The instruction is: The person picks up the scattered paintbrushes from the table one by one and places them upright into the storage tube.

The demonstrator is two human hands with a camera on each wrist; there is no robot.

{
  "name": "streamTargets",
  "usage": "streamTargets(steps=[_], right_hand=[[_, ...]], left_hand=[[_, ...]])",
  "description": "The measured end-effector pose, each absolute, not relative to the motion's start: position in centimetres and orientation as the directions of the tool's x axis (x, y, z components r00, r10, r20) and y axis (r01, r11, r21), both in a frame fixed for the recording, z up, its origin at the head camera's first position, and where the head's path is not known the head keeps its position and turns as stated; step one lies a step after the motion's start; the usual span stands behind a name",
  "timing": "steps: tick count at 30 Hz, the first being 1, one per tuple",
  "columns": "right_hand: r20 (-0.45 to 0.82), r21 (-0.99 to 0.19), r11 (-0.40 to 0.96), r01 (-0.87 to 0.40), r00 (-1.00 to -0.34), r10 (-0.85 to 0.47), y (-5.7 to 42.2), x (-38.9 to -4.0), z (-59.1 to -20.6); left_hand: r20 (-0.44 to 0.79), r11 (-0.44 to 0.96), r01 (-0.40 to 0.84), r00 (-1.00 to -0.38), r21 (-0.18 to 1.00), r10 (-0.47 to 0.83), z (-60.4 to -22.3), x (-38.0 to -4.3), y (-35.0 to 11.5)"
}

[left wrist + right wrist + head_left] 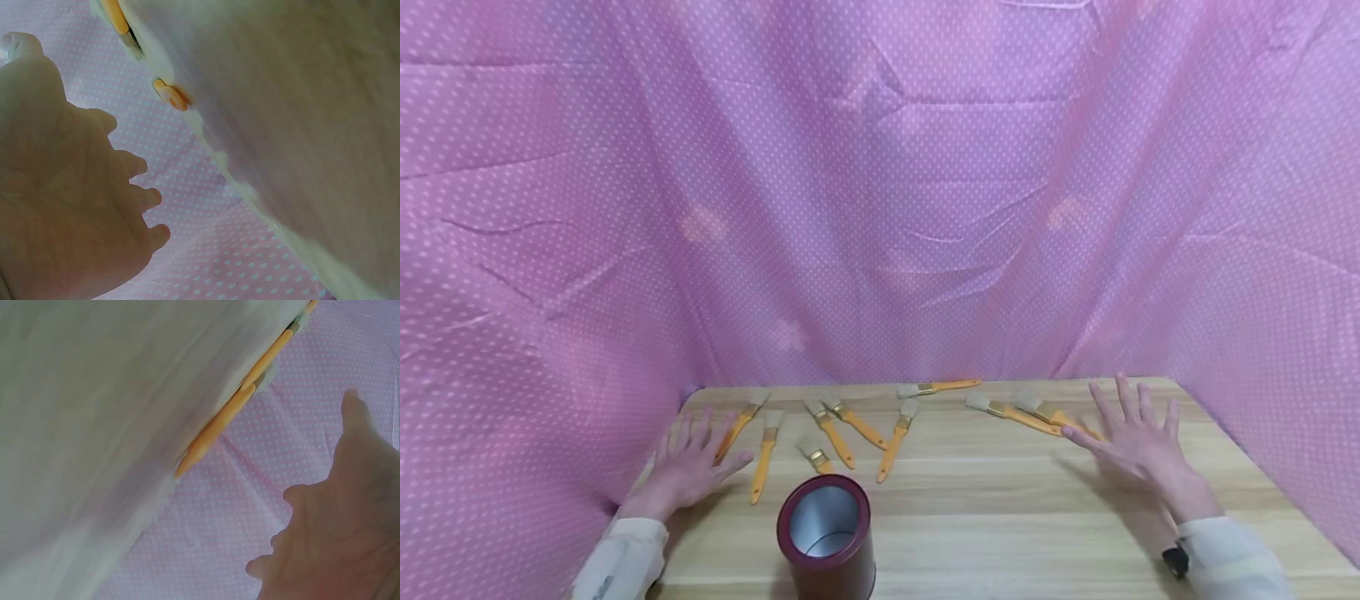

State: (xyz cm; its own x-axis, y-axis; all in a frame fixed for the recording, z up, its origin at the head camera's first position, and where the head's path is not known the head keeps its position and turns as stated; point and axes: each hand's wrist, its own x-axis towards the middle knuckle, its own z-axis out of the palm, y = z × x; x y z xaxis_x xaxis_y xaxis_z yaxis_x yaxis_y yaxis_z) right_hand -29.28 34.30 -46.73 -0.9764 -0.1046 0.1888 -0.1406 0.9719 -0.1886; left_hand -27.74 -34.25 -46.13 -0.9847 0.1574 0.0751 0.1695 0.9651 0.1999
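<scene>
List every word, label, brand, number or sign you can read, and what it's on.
Nothing can be read.
Left sleeve: a small dark mark, possibly lettering, too blurred to read.
Can and brushes: no legible text.

on the table (1000,517), brushes (835,439) lie behind the can (838,579), the cloth (887,208) behind them.

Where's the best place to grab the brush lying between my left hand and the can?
Probably mid-handle, pinched from above, your left hand coming from the left with its thumb on the side toward the can. The brush lies flat, handle toward you, bristles pointing away.
</scene>
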Motion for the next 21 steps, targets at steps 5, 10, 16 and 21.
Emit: streamTargets(steps=[5,10,16,21], right_hand=[[0.244,-0.213,0.956,-0.203,-0.958,-0.149,33.2,-29.2,-45.7],[0.36,-0.308,0.86,-0.407,-0.886,-0.29,28.8,-28.5,-43.6],[0.369,-0.432,0.665,-0.609,-0.793,-0.485,20.6,-26.0,-42.4],[0.364,-0.47,0.486,-0.737,-0.663,-0.654,14.9,-24.1,-41.9]], left_hand=[[0.095,0.958,0.181,-0.982,0.224,0.163,-46.1,-28.1,-34.4],[0.19,0.941,0.213,-0.968,0.262,0.167,-46.2,-29.9,-34.6],[0.157,0.93,0.148,-0.983,0.337,0.099,-45.9,-33.0,-34.9],[0.029,0.921,0.026,-0.999,0.388,0.016,-46.1,-34.9,-35.1]])
